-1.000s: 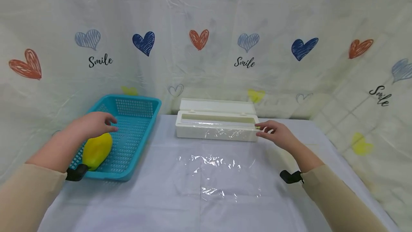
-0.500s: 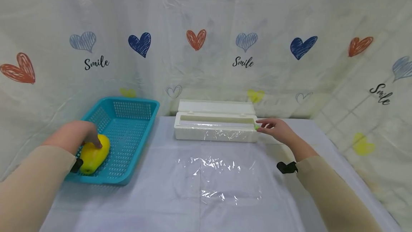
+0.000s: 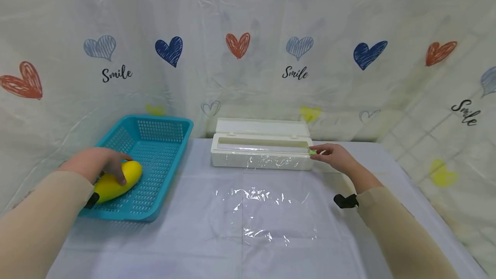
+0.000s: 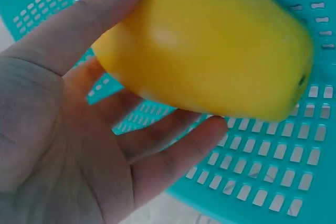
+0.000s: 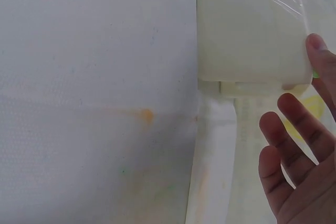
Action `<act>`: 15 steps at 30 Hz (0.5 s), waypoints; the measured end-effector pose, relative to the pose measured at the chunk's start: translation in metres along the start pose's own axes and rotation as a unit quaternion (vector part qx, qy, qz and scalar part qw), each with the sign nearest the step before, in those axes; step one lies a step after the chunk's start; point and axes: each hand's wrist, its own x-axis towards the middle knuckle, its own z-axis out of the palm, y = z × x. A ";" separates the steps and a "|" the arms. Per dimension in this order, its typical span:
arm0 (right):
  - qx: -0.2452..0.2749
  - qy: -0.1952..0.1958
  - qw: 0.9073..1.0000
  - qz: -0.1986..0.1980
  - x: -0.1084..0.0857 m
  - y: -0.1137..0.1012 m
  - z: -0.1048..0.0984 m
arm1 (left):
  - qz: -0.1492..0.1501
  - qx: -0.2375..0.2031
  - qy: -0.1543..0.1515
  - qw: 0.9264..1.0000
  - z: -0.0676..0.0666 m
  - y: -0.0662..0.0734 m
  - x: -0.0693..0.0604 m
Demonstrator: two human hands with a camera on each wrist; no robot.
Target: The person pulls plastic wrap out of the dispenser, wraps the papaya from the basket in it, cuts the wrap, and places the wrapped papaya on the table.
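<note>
My left hand [image 3: 97,162] holds a smooth yellow fruit [image 3: 120,182], papaya-like in shape, inside the blue plastic basket [image 3: 182,150]. In the left wrist view the thumb lies over the fruit [image 4: 210,45] and the fingers curl beneath it. On the right, my right hand [image 3: 337,158] pinches a small green slider [image 3: 312,153] at the right end of a white cling film dispenser [image 3: 259,160]. The dispenser's lid [image 3: 263,127] stands raised at the back. In the right wrist view the slider is mostly hidden by thumb and forefinger, while the other fingers [image 5: 273,127] extend loosely.
Clear cling film [image 3: 263,195] runs from the dispenser's front and lies over the white tablecloth [image 3: 193,244], glinting. A pale curtain [image 3: 248,81] printed with hearts hangs right behind the basket and dispenser.
My left hand has come down from above the basket onto the yellow fruit and gripped it; the fruit has turned, its far end swinging right. My right hand stays at the dispenser's right end.
</note>
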 end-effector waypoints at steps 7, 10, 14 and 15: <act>0.005 0.000 1.000 0.002 0.000 0.001 -0.002 | 0.049 -0.016 0.024 0.998 0.004 -0.001 0.003; 0.008 0.001 1.000 0.004 0.000 0.003 -0.002 | 0.079 -0.009 0.038 0.996 0.005 0.001 0.007; 0.010 0.005 1.000 -0.003 -0.001 0.004 -0.001 | 0.094 0.005 0.055 0.994 0.008 0.001 0.011; 0.009 0.006 1.000 -0.005 -0.001 0.004 -0.001 | 0.091 0.003 0.054 0.994 0.008 0.001 0.011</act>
